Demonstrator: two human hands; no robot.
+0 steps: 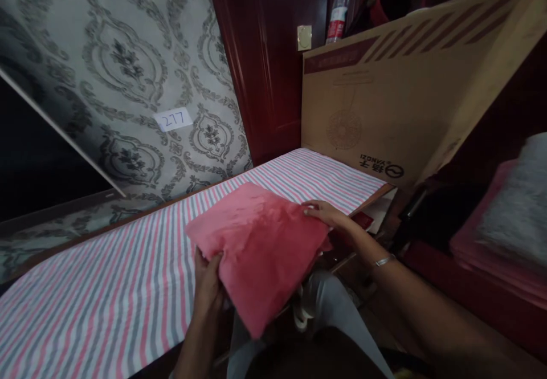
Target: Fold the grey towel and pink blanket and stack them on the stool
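Note:
A flat, roughly rectangular pink cloth-like piece [267,242] is held up between my two hands, over the front edge of the striped table cover [149,270]. Its surface is creased, and whether it is fabric or soft plastic I cannot tell. My left hand [209,279] grips the near left edge, thumb on top and the other fingers mostly hidden beneath. At the far right corner, my right hand [320,212] pinches the edge with fingers on top. A silver bracelet [384,260] circles the right wrist.
Behind the table stands a large cardboard box [367,111], with a plastic bottle [337,17] at its back edge. Stacked pink pieces [491,253] lie at the right under a grey fluffy item [519,208]. A dark screen [43,151] is at the left.

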